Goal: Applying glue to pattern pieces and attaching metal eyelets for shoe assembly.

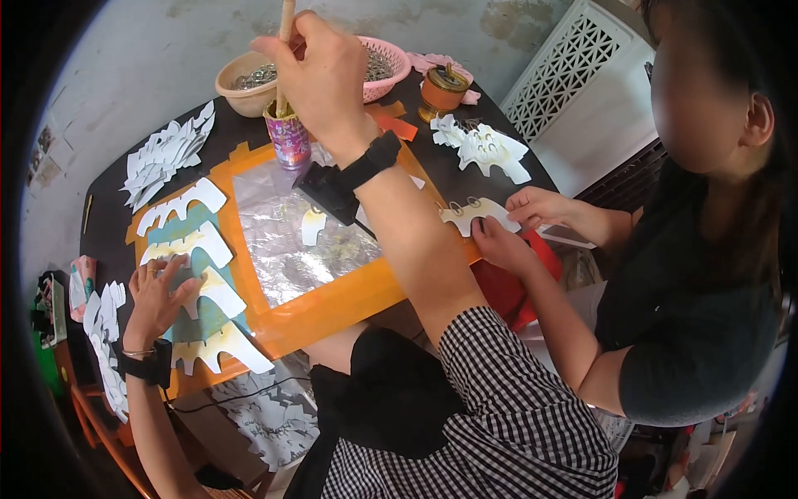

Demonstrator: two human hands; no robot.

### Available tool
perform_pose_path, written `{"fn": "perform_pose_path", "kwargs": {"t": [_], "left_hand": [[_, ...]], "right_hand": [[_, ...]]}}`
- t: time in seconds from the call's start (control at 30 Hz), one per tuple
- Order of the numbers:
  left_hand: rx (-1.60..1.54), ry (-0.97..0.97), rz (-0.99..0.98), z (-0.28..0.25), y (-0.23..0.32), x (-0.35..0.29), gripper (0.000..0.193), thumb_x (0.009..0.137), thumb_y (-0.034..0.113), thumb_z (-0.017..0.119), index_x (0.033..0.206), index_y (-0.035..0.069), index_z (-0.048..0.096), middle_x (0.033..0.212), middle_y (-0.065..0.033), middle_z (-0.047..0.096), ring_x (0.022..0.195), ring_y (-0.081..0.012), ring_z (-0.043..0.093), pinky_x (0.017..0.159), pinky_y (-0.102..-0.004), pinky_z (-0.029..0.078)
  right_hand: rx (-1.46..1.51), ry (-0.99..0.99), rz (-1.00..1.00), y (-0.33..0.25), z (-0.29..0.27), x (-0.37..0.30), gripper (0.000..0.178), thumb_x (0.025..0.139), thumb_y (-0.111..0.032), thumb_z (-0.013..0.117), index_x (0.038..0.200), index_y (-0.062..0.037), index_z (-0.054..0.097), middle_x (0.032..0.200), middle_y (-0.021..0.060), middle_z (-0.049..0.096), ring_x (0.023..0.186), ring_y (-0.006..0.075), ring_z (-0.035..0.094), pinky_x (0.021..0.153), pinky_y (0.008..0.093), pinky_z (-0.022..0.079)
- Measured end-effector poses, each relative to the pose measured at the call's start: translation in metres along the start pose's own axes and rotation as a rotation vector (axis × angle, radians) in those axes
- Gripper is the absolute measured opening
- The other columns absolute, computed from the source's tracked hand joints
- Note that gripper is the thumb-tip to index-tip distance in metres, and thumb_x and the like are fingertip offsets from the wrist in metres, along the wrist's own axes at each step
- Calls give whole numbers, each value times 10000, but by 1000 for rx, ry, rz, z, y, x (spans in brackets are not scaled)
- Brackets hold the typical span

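The right hand (pixel 328 91) is closed around a wooden stick (pixel 288 21), its fingers pinched together, at the far side of the table; the stick runs down below the hand into the mouth of a purple-and-pink can (pixel 289 148). The left hand (pixel 156 295) lies palm down on the left, fingers spread, over the left ends of two middle pieces in a column of four scalloped white cutouts (pixel 218 293), several smeared yellow. The column extends from that hand to the right, one cutout farther away and one nearer. Right of it, a clear plastic sheet (pixel 274 266) framed in orange tape (pixel 328 314) carries a small white piece (pixel 312 229). Beyond the can sit a beige bowl (pixel 235 101) and a pink basket (pixel 401 60), both holding metal rings, with an amber jar (pixel 440 93) farther right. At the right edge, a co-worker's two hands (pixel 507 245) hold a white cutout with rings (pixel 475 214).
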State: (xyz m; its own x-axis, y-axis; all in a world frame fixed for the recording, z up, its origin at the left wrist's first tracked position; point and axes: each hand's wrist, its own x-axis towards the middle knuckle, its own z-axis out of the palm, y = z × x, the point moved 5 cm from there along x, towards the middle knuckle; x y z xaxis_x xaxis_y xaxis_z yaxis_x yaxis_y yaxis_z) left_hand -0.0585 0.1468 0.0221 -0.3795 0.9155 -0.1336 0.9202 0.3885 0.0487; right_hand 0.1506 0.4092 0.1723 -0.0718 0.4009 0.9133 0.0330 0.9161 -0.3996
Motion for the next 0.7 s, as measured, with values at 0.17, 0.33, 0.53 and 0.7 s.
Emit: {"fn": "perform_pose_path", "kwargs": {"t": [0.17, 0.33, 0.53, 0.7], "left_hand": [[-12, 14, 18, 2, 2, 1, 507, 990, 480, 532, 1385, 164, 561, 1315, -152, 572, 1267, -319, 448, 1144, -481, 221], [20, 13, -14, 4, 0, -1, 507, 991, 469, 533, 1390, 157, 557, 1318, -160, 571, 1275, -324, 445, 1144, -480, 218], [12, 5, -11, 8, 0, 5, 510, 984, 449, 550, 1392, 144, 552, 1328, -162, 563, 1279, -329, 443, 1146, -472, 218], [6, -1, -27, 2, 5, 9, 498, 978, 424, 567, 1387, 139, 556, 1338, -159, 555, 1268, -328, 450, 1143, -461, 230]], "right_hand": [[48, 36, -11, -7, -8, -2, 282, 784, -195, 794, 716, -8, 593, 662, 124, 606, 574, 323, 593, 539, 423, 450], [88, 80, -35, -11, -16, -4, 267, 777, -177, 791, 711, -11, 593, 655, 114, 602, 567, 310, 588, 529, 418, 446], [149, 162, -107, -14, -31, -3, 244, 759, -147, 794, 709, -26, 588, 655, 101, 583, 594, 300, 592, 527, 400, 447], [213, 320, -214, -24, -35, -4, 193, 778, -126, 777, 733, -46, 608, 708, 92, 590, 674, 306, 603, 583, 412, 471]]}}
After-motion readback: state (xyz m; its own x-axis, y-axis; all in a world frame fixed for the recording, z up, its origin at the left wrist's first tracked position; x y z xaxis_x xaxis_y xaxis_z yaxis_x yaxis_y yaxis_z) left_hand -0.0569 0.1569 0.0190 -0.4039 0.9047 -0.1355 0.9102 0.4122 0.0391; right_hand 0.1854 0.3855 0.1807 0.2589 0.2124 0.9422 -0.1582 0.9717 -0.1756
